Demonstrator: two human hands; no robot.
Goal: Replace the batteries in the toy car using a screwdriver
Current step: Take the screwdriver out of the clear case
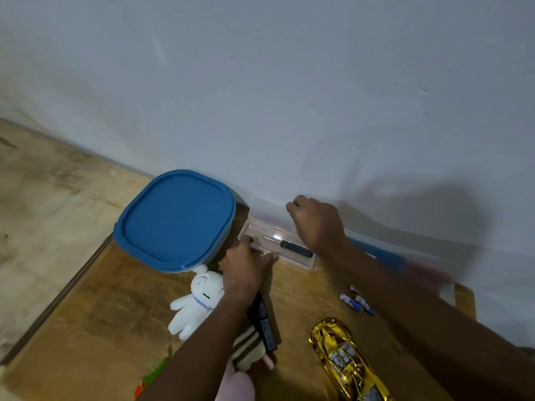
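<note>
A clear plastic case (307,263) lies open by the wall with a dark-handled screwdriver (295,248) inside. My left hand (246,270) holds the case's near edge, thumb on the left rim and fingers along the front. Over the case's far side, my right hand (317,222) has its fingers curled over the raised transparent lid (267,211). The gold toy car (346,363) lies at the lower right of the wooden table (101,328). Several small blue-and-white batteries (357,303) lie loose to the right, beside my right forearm.
A large container with a blue lid (176,219) stands left of the case. A white plush toy (195,302) lies below it. A black remote-like object (265,325) and a striped soft item (249,350) sit under my left forearm. The wall rises right behind the case.
</note>
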